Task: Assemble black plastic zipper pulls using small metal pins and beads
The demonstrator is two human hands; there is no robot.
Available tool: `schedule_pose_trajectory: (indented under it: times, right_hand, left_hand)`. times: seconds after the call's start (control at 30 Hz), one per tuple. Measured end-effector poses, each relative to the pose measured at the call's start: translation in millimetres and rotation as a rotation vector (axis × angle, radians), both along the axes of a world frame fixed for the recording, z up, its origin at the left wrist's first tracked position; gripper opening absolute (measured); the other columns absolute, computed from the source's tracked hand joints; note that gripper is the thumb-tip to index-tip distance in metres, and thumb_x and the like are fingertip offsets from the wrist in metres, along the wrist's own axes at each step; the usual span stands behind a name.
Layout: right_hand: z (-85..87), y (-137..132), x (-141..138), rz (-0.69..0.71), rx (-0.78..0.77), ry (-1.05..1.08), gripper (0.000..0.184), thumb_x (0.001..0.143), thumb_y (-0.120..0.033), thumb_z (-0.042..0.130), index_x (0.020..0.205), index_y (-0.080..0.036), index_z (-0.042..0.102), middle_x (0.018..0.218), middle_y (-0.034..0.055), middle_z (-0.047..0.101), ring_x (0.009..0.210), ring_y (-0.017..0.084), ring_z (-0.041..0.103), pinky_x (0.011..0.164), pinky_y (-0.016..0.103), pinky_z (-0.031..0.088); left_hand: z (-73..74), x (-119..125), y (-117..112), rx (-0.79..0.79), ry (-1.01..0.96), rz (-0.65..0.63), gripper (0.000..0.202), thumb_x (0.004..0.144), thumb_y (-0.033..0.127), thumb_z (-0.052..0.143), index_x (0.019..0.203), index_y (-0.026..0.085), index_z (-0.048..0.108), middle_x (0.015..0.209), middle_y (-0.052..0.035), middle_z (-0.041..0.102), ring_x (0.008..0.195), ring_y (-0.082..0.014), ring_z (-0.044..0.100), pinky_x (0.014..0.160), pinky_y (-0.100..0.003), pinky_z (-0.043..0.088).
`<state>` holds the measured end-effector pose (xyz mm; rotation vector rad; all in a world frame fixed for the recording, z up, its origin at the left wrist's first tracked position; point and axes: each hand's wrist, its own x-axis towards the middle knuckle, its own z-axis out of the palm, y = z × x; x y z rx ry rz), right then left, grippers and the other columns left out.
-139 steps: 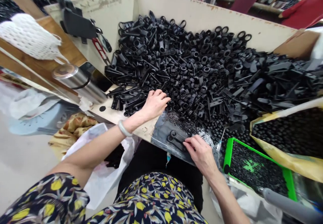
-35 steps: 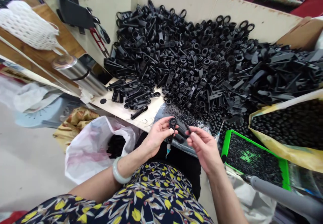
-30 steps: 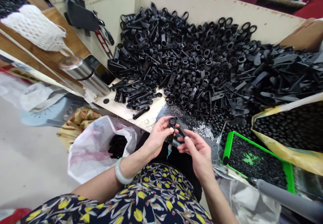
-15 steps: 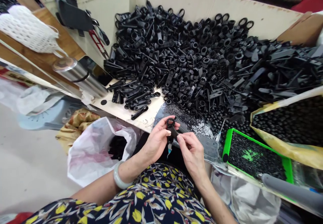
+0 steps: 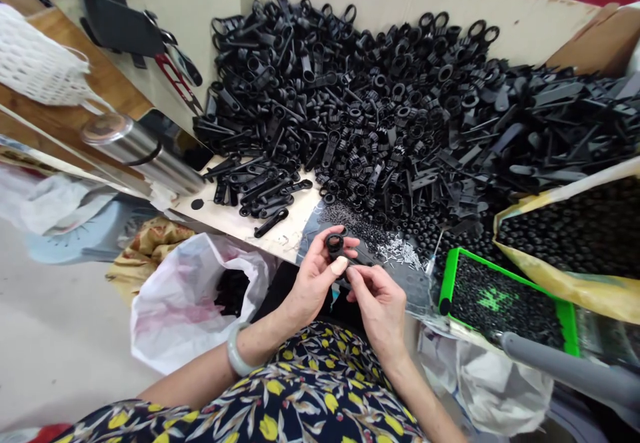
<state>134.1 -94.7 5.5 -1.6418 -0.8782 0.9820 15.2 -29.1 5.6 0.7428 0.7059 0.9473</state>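
Note:
A black plastic part with a toothed ring at one end [image 5: 334, 243] sits in my left hand [image 5: 316, 283], the thumb pressed across it and the fingers behind. My right hand [image 5: 379, 303] pinches at the part's other end with thumb and forefinger; the fingers cover what lies there. Just beyond both hands is a dark mat [image 5: 367, 251] with small metal pins [image 5: 400, 251] on it. To the left on the bench lie several finished-looking long black pieces [image 5: 270, 196]. A large heap of black plastic parts [image 5: 370, 110] rises behind.
A green tray [image 5: 453, 276] of tiny black bits stands at the right, beside a yellow-edged sack [image 5: 565, 283] of small black pieces. A steel flask [image 5: 145, 153] and red-handled cutters [image 5: 175, 80] are at the left. Below hangs a white bag [image 5: 175, 310].
My left thumb has moved over the middle of the black part, hiding more of it. The ring end has tilted upward. The view has shifted slightly.

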Motion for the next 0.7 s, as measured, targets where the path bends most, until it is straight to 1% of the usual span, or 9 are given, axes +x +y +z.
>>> schedule_pose_trajectory:
  times: [0.1,0.2,0.3,0.47,0.6,0.7]
  right_hand:
    - [-1.6,2,-3,-0.072,-0.016,0.157,0.03,0.089,-0.047,0.08,0.099,-0.023,0.066,0.073,-0.0032,0.068,0.053,0.012,0.063,0.054,0.023,0.052]
    - [-1.6,2,-4,-0.077,-0.018,0.234,0.033,0.087,-0.047,0.082,0.095,-0.022,0.061,0.07,-0.0048,0.067,0.05,0.011,0.064,0.052,0.021,0.052]
    - [-2.2,-1,-4,-0.054,-0.022,0.21,0.031,0.09,-0.048,0.079,0.092,-0.02,0.064,0.07,-0.004,0.066,0.05,0.01,0.063,0.052,0.021,0.051]
    - [-7.0,-5,-7,-0.068,-0.001,0.132,0.029,0.092,-0.049,0.077,0.094,-0.021,0.066,0.079,-0.0006,0.07,0.058,0.012,0.067,0.056,0.024,0.054]
    - [-10.6,-4,-10,-0.075,0.006,0.104,0.027,0.094,-0.048,0.074,0.094,-0.022,0.065,0.077,-0.0017,0.07,0.058,0.012,0.067,0.056,0.024,0.054]
    - [-13.9,-5,-11,-0.059,0.012,0.081,0.028,0.094,-0.049,0.073,0.094,-0.023,0.064,0.076,-0.0015,0.07,0.057,0.013,0.067,0.056,0.025,0.054]
  left_hand:
    - [-2.1,1,-2,0.013,0.031,0.011,0.047,0.098,0.029,0.068,0.142,0.029,0.051,0.132,-0.0075,0.068,0.109,-0.0168,0.067,0.103,-0.034,0.051]
    - [-4.3,3,-5,0.028,0.048,0.03,0.045,0.099,0.031,0.068,0.14,0.029,0.05,0.128,-0.0068,0.068,0.112,-0.0181,0.069,0.105,-0.035,0.052]
    - [-6.4,2,-8,0.045,0.051,0.035,0.043,0.101,0.034,0.066,0.141,0.03,0.048,0.125,-0.0056,0.068,0.114,-0.0188,0.069,0.106,-0.036,0.052]
    - [-6.5,4,-10,0.018,0.046,0.035,0.043,0.103,0.036,0.063,0.142,0.032,0.046,0.127,-0.0061,0.068,0.112,-0.0192,0.072,0.104,-0.037,0.054]
    - [-5.0,10,-12,-0.004,0.057,0.091,0.03,0.103,0.038,0.064,0.13,0.028,0.055,0.131,-0.0067,0.069,0.122,-0.0207,0.069,0.112,-0.039,0.05]
    - [-6.1,12,-14,-0.014,0.092,0.105,0.027,0.101,0.041,0.067,0.122,0.025,0.061,0.13,-0.0081,0.071,0.123,-0.0226,0.069,0.114,-0.041,0.049]
